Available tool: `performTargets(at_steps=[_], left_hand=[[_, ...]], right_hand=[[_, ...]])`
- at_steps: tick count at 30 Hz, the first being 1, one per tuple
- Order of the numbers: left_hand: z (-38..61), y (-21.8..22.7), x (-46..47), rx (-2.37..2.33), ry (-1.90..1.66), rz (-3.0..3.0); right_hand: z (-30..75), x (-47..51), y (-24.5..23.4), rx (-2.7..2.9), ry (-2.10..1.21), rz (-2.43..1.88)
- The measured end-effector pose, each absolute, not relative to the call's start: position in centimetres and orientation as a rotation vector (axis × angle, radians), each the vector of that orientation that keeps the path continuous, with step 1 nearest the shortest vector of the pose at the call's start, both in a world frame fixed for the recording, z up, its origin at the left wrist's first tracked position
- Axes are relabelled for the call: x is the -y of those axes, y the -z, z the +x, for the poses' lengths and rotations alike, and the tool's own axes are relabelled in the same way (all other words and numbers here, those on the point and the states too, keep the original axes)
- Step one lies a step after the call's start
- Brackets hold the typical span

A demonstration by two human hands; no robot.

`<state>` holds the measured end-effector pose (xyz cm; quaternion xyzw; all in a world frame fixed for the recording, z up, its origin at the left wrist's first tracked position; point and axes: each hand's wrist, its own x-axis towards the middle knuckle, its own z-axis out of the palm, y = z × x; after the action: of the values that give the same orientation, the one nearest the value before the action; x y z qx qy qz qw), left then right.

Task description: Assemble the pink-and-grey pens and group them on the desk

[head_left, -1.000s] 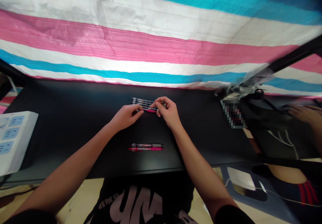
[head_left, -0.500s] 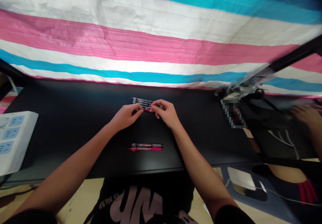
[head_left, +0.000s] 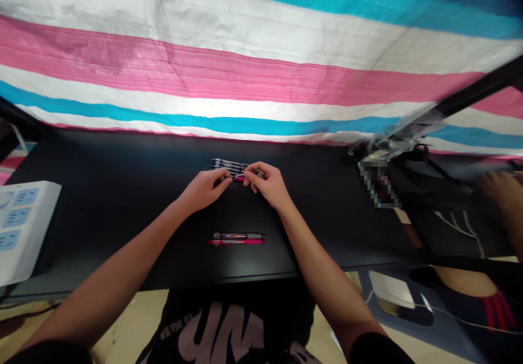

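Several clear-barrelled pens with dark ends (head_left: 229, 164) lie side by side in a row on the black table. At the near side of that row is a red pen (head_left: 239, 179), and only a short pink stretch of it shows between my fingertips. My left hand (head_left: 210, 187) is closed in a pinch at its left part. From the other side, my right hand (head_left: 265, 181) pinches its right part and covers the right ends of the row. Closer to me, a black-and-clear pen (head_left: 241, 236) and another red pen (head_left: 239, 242) lie parallel.
On the left of the table (head_left: 134, 179) stands a white power strip (head_left: 36, 228) with blue sockets. To the right are a blurred-out phone-like object (head_left: 379, 185) and clear plastic wrapping (head_left: 408, 132). Another person's hand (head_left: 504, 189) is at far right. A striped sheet (head_left: 245, 75) hangs behind.
My right hand has shifted very slightly at the red pen. The left hand and the loose pens stay in place. The other person's hand has moved a little.
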<state>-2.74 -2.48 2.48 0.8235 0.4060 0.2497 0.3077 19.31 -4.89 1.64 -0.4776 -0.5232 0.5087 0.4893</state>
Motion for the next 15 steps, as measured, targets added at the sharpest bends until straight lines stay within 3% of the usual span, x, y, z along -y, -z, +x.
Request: performTargets(at_steps=[15], left_hand=[[-2.59, -2.43, 2.51, -1.070, -0.666, 2.159]], right_hand=[[19.22, 4.90, -1.54, 1.270, -1.228, -1.140]])
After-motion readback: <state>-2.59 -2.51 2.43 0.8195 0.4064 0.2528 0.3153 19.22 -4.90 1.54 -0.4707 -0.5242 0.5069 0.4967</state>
